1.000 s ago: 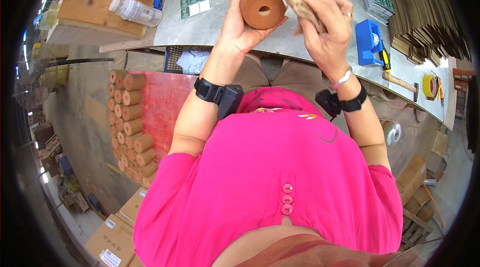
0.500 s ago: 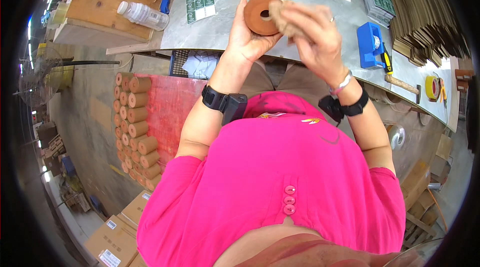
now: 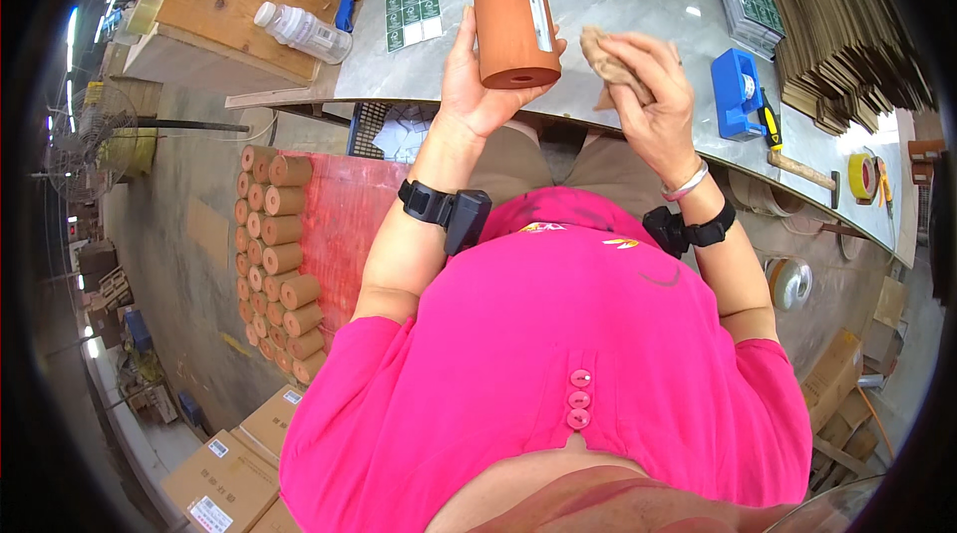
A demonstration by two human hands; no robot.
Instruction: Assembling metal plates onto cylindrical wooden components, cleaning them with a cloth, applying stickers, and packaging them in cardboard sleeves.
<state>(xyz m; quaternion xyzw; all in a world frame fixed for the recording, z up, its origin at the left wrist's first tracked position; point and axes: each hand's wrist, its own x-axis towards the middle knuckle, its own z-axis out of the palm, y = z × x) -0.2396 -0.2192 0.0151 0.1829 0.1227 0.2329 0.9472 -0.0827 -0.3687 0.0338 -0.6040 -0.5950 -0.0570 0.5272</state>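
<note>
My left hand (image 3: 474, 84) is wrapped round a reddish-brown cylinder (image 3: 506, 32) from its left side and below. The cylinder stands nearly upright in the grip, with a pale label strip on its side and a dark hole in its lower end. To the right of it, my right hand (image 3: 653, 84) pinches a crumpled beige cloth (image 3: 610, 62), apart from the cylinder. Both hands are above the near edge of the grey tabletop (image 3: 598, 0). A sheet of green and white stickers (image 3: 413, 16) lies left of the cylinder.
At the right are a blue tape dispenser (image 3: 736, 94), a hammer (image 3: 797, 166), yellow tape (image 3: 861, 177) and stacked cardboard sheets (image 3: 837, 24). A plastic bottle (image 3: 302, 32) lies at the left. Several similar cylinders (image 3: 284, 202) are piled by a red board (image 3: 349, 224).
My left hand has tipped the cylinder, so its side now faces me instead of its holed end. My right hand has drawn the cloth away to the right.
</note>
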